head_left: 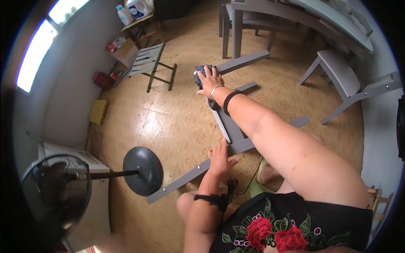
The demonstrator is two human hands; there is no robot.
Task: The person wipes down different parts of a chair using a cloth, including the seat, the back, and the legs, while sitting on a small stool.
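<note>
A grey wooden chair (233, 125) lies tipped over on the floor in front of me, its legs pointing away and one long rail reaching toward the lower left. My right hand (209, 81) stretches far out over it. Its fingers are draped around a dark crumpled cloth (198, 75), pressed at the end of a chair leg. Part of the cloth is hidden under the palm. Nearer to me, my left hand (221, 159) rests against the chair where seat and rail meet, fingers stretched out and thumb apart, with nothing in it.
A black round fan base (142, 171) stands left of the chair rail, beside a white cabinet (95, 202). A folding stool (147, 61) is beyond, at the far left. Upright grey chairs (341, 69) and a table (291, 12) stand at the far right.
</note>
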